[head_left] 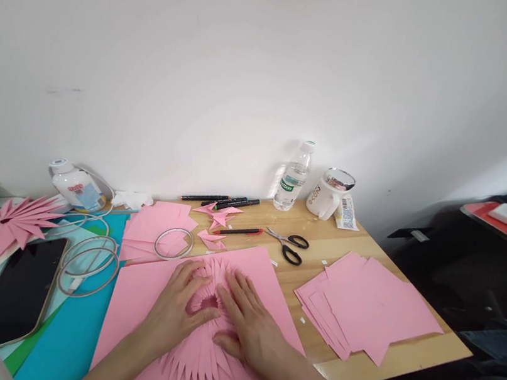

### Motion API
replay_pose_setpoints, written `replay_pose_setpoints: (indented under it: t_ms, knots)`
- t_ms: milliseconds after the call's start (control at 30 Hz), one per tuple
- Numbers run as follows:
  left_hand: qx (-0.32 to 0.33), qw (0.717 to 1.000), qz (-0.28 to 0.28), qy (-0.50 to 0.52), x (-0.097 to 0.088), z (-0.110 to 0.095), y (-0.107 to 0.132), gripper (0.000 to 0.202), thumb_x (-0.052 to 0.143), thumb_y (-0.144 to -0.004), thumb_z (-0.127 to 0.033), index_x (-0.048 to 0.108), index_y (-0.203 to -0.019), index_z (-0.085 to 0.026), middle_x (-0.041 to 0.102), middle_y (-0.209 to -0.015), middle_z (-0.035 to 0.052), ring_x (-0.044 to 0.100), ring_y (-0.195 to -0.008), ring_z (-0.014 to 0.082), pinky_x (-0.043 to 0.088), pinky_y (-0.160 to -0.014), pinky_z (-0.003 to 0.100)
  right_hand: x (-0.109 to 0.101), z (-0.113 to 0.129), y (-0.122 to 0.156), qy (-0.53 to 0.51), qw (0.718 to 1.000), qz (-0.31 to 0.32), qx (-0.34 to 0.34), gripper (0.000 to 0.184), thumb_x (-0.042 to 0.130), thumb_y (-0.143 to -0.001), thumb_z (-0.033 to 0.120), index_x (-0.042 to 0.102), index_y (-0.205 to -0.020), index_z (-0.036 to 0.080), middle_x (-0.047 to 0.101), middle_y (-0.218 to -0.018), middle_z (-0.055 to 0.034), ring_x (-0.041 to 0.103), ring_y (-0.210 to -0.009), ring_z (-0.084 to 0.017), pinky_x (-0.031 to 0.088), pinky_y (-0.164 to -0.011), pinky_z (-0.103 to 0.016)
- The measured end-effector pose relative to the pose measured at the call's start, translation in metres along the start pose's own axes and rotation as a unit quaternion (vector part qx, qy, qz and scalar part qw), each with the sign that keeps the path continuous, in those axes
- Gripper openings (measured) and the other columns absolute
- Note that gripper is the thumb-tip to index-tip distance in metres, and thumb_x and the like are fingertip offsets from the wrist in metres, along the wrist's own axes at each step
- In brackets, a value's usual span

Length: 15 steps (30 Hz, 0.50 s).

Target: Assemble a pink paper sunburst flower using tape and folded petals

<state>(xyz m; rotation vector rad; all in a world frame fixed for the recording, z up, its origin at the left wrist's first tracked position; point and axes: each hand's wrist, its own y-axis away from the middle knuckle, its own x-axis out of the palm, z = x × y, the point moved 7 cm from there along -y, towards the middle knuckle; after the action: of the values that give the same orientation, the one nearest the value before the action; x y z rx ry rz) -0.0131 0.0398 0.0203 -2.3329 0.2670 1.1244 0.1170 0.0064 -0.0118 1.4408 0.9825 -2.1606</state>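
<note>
A round pleated pink paper rosette (202,360) with pointed tips and a hole in the middle lies on a large pink sheet (137,293). My left hand (179,303) rests on its left side, thumb and fingers spread around the centre hole. On the right side, my right hand (250,323) lies flat, its fingers stretched out over the pleats. Both hands touch the rosette, and part of it is hidden beneath them. Behind the hands are a silver ring (175,230) on pink paper pieces (146,221) and some small folded pink scraps (217,213).
Scissors (291,241), a red-black pen (240,231) and dark markers (214,199) lie behind. A water bottle (292,180) and a white mug (328,195) stand by the wall. Pink sheets (370,303) lie right. Left are a phone (16,291), a coiled cable (89,267) and another pink paper pinwheel (6,220).
</note>
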Motion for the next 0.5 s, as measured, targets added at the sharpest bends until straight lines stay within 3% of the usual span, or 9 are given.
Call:
replay_pose_setpoints:
  t_ms: [500]
  knots:
    - [0.0, 1.0, -0.021, -0.012, -0.0008, -0.0049, -0.0011, 0.018, 0.051, -0.086, -0.02, 0.061, -0.1, -0.022, 0.056, -0.113, 0.0089, 0.052, -0.11, 0.0239, 0.049, -0.091, 0.041, -0.0016, 0.0002, -0.0017, 0.004, 1.0, 0.015, 0.008, 0.074, 0.058, -0.084, 0.03, 0.02, -0.144, 0.006, 0.02, -0.149, -0.0209, 0.005, -0.141, -0.029, 0.029, -0.11, -0.05]
